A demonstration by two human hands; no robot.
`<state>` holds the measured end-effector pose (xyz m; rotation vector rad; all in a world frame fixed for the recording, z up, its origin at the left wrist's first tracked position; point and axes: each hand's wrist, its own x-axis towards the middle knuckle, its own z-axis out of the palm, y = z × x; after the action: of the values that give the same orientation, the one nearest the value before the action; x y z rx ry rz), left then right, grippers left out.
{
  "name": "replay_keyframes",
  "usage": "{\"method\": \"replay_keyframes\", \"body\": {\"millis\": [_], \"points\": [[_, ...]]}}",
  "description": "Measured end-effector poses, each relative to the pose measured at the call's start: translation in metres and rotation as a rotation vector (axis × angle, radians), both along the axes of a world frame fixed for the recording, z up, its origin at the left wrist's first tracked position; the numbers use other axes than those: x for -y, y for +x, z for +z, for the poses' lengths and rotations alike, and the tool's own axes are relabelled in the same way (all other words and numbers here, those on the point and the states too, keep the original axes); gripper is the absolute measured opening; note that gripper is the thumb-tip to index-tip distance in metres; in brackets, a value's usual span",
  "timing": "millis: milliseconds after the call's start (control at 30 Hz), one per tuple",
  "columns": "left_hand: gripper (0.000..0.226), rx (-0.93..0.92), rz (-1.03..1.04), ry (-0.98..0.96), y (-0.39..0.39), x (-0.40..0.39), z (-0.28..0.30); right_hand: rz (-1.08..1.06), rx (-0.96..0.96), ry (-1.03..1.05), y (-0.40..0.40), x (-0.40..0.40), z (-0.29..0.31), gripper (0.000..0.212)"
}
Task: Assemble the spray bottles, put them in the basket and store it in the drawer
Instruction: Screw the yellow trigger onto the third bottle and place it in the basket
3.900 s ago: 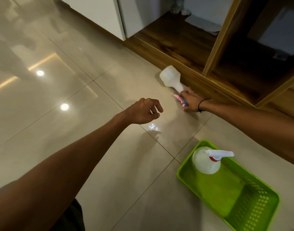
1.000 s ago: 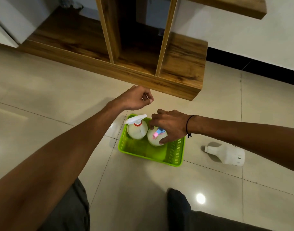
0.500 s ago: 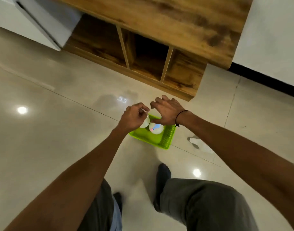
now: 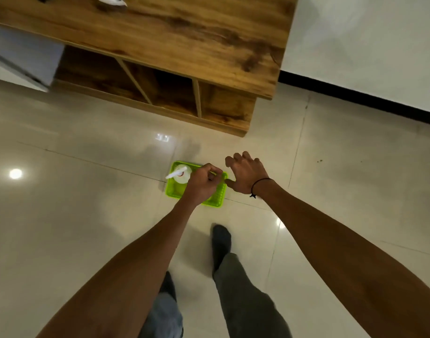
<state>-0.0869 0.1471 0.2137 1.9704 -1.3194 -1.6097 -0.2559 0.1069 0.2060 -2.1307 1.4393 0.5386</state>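
A green basket (image 4: 170, 191) sits on the tiled floor (image 4: 75, 203) in front of the wooden cabinet (image 4: 184, 45), with one white spray bottle (image 4: 182, 175) standing upright in its left end — a second bottle cannot be made out behind the hand. The left hand (image 4: 203, 182) hangs over the basket's middle, fingers curled; whether they hold anything cannot be told. The right hand (image 4: 245, 175) hovers over the basket's right edge — fingers loosely spread, holding nothing.

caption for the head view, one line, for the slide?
Standing person's left hand and open right hand hang over a green basket holding a spray bottle.
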Motion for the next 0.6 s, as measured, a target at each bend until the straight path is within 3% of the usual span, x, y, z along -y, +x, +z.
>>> {"method": "replay_keyframes", "body": {"millis": [367,600], "points": [[0.019,-0.12,0.026,0.179,-0.111,-0.015,-0.159,-0.223,-0.117,-0.016,-0.097,-0.03,-0.144,0.06],[0.024,-0.102,0.026,0.274,-0.148,-0.028,-0.221,-0.342,-0.167,0.045,-0.14,-0.066,-0.22,0.071]]}}
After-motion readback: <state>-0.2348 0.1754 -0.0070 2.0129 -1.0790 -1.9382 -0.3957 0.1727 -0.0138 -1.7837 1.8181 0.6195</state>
